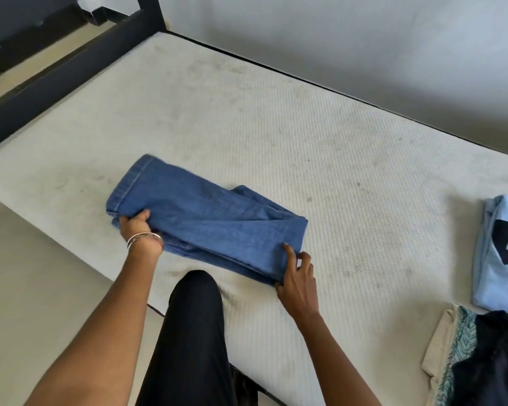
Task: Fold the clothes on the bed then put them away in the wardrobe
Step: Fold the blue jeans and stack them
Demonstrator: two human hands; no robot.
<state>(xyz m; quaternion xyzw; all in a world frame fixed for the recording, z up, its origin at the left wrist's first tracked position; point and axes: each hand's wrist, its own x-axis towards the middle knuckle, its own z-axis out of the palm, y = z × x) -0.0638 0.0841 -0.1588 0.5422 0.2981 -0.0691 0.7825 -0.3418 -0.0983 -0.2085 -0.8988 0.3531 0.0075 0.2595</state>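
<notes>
You are reaching both bare arms forward, your left hand (pixel 135 222) gripping with curled fingers, your right hand (pixel 298 273) pinching, thumb raised.

You are in a bedroom of a home. A bare white mattress (pixel 276 136) with a woven pattern lies on a dark bed frame (pixel 56 71), pushed against a plain grey wall (pixel 364 39). Blue jeans (pixel 206 224), a light blue shirt (pixel 499 259) and a small pile of other clothes (pixel 467 361) lie on the mattress.

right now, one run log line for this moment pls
step: folding jeans | left hand: grips jeans | right hand: pinches fold | on: mattress
</notes>
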